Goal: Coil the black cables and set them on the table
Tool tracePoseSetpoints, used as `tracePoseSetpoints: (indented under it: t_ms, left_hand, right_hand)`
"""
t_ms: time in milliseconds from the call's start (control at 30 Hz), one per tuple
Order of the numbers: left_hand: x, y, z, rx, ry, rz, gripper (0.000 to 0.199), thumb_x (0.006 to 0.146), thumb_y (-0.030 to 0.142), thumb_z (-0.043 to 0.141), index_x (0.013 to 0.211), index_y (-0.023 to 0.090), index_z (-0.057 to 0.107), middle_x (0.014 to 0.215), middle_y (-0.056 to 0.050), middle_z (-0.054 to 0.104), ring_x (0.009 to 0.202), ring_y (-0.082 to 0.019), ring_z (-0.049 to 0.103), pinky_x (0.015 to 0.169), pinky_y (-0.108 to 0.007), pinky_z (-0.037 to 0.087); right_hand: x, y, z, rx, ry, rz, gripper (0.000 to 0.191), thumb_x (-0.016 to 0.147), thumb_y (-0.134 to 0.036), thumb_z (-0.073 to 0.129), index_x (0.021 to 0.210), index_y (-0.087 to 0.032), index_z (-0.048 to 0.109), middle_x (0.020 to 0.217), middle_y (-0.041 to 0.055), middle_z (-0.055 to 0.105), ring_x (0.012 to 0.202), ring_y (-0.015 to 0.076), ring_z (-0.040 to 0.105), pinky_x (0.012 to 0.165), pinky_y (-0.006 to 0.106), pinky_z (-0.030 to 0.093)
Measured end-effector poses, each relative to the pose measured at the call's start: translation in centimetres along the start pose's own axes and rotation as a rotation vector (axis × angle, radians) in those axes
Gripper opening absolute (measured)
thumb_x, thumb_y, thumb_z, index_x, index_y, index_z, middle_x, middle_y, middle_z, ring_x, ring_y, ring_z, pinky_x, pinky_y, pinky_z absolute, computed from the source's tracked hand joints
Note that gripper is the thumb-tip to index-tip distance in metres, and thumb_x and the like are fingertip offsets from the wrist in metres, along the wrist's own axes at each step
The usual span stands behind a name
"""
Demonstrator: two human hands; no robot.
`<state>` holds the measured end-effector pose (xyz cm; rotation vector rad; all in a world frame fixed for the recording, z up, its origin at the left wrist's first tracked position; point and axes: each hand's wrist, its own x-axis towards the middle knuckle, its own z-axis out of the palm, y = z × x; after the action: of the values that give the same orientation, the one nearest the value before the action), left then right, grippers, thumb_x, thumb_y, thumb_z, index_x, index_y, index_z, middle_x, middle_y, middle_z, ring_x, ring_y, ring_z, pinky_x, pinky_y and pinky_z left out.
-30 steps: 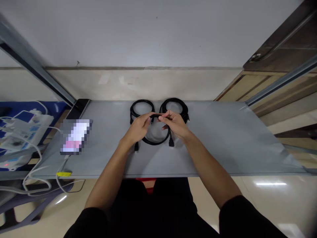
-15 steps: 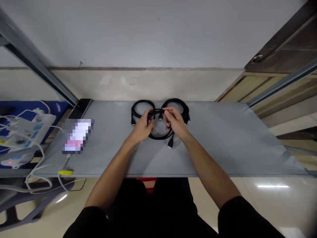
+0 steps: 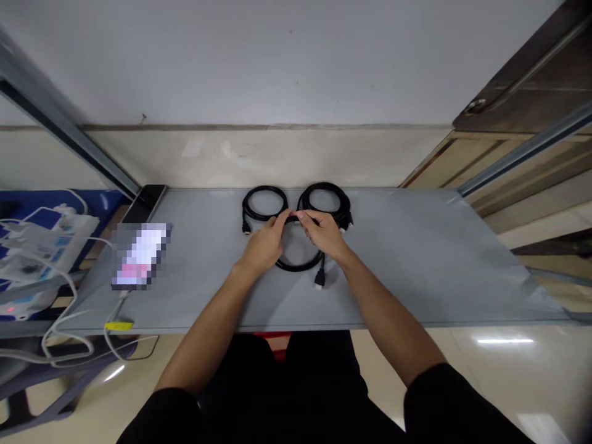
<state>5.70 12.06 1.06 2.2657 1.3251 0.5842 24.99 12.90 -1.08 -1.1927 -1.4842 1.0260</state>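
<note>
A black cable with HDMI-type plugs, wound into a loop [image 3: 298, 267], is between my two hands near the middle of the grey tabletop [image 3: 198, 246]. My left hand [image 3: 264, 243] is closed on the coil's left and upper side. On its upper right, my right hand [image 3: 325, 235] pinches the coil, fingertips almost meeting those of the left. One plug [image 3: 319, 278] hangs out at the lower right of the loop. Behind my left hand lies another coiled black cable [image 3: 265, 187], its plug [image 3: 246, 227] at the left. A thicker black coil [image 3: 345, 200] lies behind my right hand.
A phone with a blurred screen [image 3: 142, 253] lies at the left, a white cord [image 3: 107, 339] running from it over the front edge. Behind it is a dark flat object [image 3: 145, 203]. Power strips [image 3: 50, 246] with plugs sit further left. A wall [image 3: 287, 154] borders the back.
My hands have come closer together on the coil's upper side. The held coil and its loose plug have shifted slightly toward me.
</note>
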Motion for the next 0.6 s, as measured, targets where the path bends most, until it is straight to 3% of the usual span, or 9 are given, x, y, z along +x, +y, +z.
tracePoseSetpoints:
  t_ms: [100, 233, 367, 433, 500, 600]
  left_hand:
    - [0.0, -0.1, 0.6, -0.038, 0.022, 0.041, 0.070, 0.093, -0.001, 0.038, 0.159, 0.020, 0.048, 0.135, -0.017, 0.069, 0.112, -0.026, 0.072, 0.101, -0.044, 0.059]
    - [0.0, 1.3, 0.5, 0.204, 0.009, -0.043, 0.061, 0.099, 0.004, 0.040, 0.157, 0.020, 0.051, 0.138, -0.018, 0.066, 0.113, -0.031, 0.074, 0.097, -0.047, 0.061]
    - [0.0, 2.7, 0.1, 0.337, -0.020, -0.077, 0.057, 0.099, 0.001, 0.040, 0.152, 0.017, 0.053, 0.138, -0.018, 0.065, 0.113, -0.031, 0.075, 0.095, -0.044, 0.061]
    - [0.2, 2.6, 0.0, 0.340, -0.023, -0.086, 0.055, 0.096, -0.002, 0.042, 0.146, 0.017, 0.056, 0.137, -0.018, 0.066, 0.110, -0.030, 0.075, 0.095, -0.044, 0.061]
    - [0.8, 1.8, -0.5, 0.317, 0.010, -0.105, 0.052, 0.094, -0.002, 0.043, 0.140, 0.017, 0.058, 0.134, -0.018, 0.067, 0.106, -0.030, 0.076, 0.094, -0.044, 0.061]
    - [2.6, -0.2, -1.9, 0.256, 0.121, -0.093, 0.046, 0.095, 0.000, 0.042, 0.134, 0.016, 0.061, 0.130, -0.019, 0.069, 0.108, -0.032, 0.074, 0.097, -0.046, 0.060]
  right_hand:
    - [0.0, -0.1, 0.0, -0.040, 0.025, -0.014, 0.060, 0.091, -0.082, 0.060, 0.092, -0.023, 0.074, 0.064, -0.0010, 0.054, 0.066, 0.0179, 0.055, 0.057, 0.029, 0.043]
    - [0.0, -0.4, 0.7, -0.126, 0.008, -0.049, 0.065, 0.091, -0.086, 0.054, 0.074, -0.024, 0.063, 0.062, -0.0015, 0.051, 0.064, 0.0173, 0.050, 0.061, 0.032, 0.041]
    - [0.2, -0.4, 0.6, -0.114, 0.029, -0.066, 0.063, 0.096, -0.080, 0.051, 0.069, -0.024, 0.062, 0.068, 0.0016, 0.058, 0.070, 0.0200, 0.057, 0.069, 0.035, 0.046]
    - [0.6, 0.2, -0.9, -0.152, 0.159, -0.104, 0.057, 0.100, -0.071, 0.052, 0.069, -0.024, 0.065, 0.076, 0.0047, 0.063, 0.079, 0.0226, 0.063, 0.078, 0.037, 0.050]
    - [1.2, 1.3, -3.4, -0.238, 0.390, -0.140, 0.049, 0.101, -0.063, 0.054, 0.075, -0.024, 0.070, 0.085, 0.0081, 0.066, 0.091, 0.0258, 0.065, 0.089, 0.041, 0.052]
    - [1.8, 3.2, -7.3, -0.400, 0.691, -0.007, 0.034, 0.094, -0.054, 0.069, 0.094, -0.020, 0.073, 0.107, 0.0168, 0.069, 0.112, 0.0322, 0.060, 0.099, 0.048, 0.050]
